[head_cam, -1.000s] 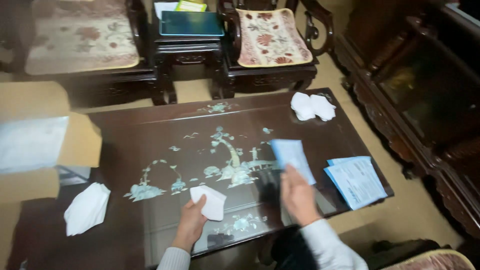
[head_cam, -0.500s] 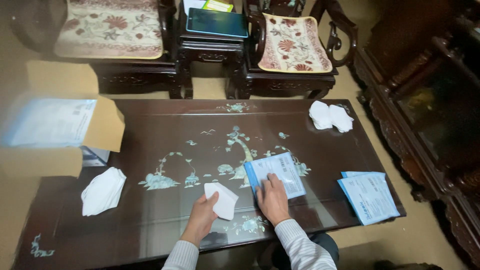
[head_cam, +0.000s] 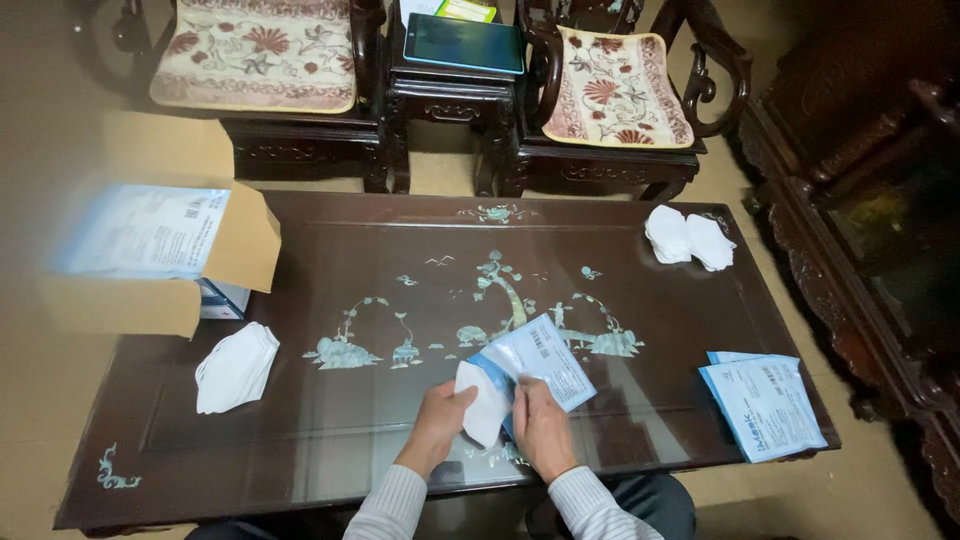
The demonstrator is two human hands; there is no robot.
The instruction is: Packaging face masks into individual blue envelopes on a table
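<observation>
A folded white face mask (head_cam: 484,402) is pinched by the left hand (head_cam: 440,412) at the near desk (head_cam: 330,260) edge; its blue-and-white pouch (head_cam: 541,361) is gripped by the right hand (head_cam: 541,428), touching it.

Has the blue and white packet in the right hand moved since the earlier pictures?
Yes. The packet came left, away from the packet stack, down onto the table, and now meets the white mask by the inlaid tree.
</observation>
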